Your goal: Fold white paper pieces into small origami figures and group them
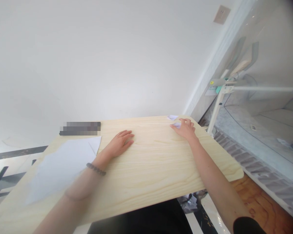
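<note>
Resting open left hand (118, 144) on pale wood-grain table (146, 169), you curl right hand (187, 131) around small folded white paper (177, 124) near far right corner; can't tell if gripped. Light touch spares creases. Second folded piece (172, 117) by far edge; white sheets (61, 165) left; white wall (107, 58) beyond.

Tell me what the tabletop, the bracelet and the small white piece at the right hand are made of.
Tabletop: wood or wood-look laminate, pale, with wavy grain lines.
Bracelet: dark beads, judging by its bumpy outline; wood or stone, unclear.
Small white piece: probably paper, thin-looking and angular.
</note>
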{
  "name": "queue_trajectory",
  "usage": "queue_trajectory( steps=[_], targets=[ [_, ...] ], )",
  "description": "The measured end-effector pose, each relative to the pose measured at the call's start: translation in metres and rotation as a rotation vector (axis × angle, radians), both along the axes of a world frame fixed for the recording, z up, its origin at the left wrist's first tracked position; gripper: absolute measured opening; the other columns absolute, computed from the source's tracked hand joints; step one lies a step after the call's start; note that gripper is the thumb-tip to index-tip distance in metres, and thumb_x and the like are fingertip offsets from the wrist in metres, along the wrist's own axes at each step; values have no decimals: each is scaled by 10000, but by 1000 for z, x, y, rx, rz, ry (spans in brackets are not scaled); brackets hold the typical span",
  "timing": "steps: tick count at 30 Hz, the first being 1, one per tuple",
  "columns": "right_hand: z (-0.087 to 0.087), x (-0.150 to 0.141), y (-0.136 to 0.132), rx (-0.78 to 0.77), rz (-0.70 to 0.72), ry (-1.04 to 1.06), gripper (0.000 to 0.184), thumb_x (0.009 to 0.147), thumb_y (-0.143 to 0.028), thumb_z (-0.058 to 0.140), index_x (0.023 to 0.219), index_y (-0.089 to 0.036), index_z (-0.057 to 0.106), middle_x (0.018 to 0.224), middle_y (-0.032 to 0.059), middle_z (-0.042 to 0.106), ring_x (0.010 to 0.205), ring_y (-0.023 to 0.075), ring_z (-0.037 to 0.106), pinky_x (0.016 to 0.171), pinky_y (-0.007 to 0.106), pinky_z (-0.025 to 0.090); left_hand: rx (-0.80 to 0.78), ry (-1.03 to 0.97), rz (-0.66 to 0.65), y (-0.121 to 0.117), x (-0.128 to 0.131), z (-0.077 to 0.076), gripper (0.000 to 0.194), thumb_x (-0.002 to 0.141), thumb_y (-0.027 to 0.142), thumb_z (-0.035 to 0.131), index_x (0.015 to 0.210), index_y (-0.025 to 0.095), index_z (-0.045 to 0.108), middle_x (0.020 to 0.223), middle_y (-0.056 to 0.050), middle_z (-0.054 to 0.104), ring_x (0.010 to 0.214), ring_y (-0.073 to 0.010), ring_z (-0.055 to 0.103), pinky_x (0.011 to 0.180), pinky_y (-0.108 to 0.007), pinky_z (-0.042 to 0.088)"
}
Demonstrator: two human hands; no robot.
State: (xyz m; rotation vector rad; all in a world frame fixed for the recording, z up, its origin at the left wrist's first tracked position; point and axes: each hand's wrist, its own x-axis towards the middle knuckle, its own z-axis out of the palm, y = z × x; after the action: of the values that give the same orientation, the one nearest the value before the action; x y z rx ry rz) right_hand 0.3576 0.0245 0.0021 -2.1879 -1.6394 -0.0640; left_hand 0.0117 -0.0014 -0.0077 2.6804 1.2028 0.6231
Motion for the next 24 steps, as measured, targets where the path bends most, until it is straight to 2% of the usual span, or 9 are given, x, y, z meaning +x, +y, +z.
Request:
queue_trajectory(
  steps=[3,6,8,11,24],
  targets=[
    [-5,2,2,36,-100,45,747,621,-628,480,1171,-129,391,1156,193,363,1071,355,351,834,473,320,-1,-4,-2,0,0,1,417,846,422,325,1144,185,496,1265,-71,436,1188,-222,350,1005,-399,277],
    [-11,4,7,40,-84,40,602,666,-497,506,1082,-67,434,1026,191,446,995,317,424,842,417,333,3,-7,-3,-1,0,1,413,845,420,328,1139,185,500,1260,-71,443,1186,-221,353,1005,-401,278],
    [-14,6,10,57,-52,25,494,685,-394,506,1051,-67,449,1006,178,458,970,293,444,848,391,336,6,-4,-5,-1,1,1,413,847,415,326,1142,184,498,1258,-71,445,1185,-220,354,1007,-403,275],
    [-17,8,14,88,-17,23,433,677,-292,505,1057,-90,452,1027,161,445,945,266,458,837,375,346,5,1,-4,-1,1,2,415,848,414,320,1149,186,492,1261,-70,442,1185,-221,354,1007,-410,274],
    [-28,18,24,209,147,-2,370,669,-224,498,1031,-163,538,1049,110,432,1059,249,374,938,378,284,0,5,0,-1,1,2,423,848,426,310,1146,188,493,1265,-70,436,1190,-223,346,1005,-405,278]
  ],
)
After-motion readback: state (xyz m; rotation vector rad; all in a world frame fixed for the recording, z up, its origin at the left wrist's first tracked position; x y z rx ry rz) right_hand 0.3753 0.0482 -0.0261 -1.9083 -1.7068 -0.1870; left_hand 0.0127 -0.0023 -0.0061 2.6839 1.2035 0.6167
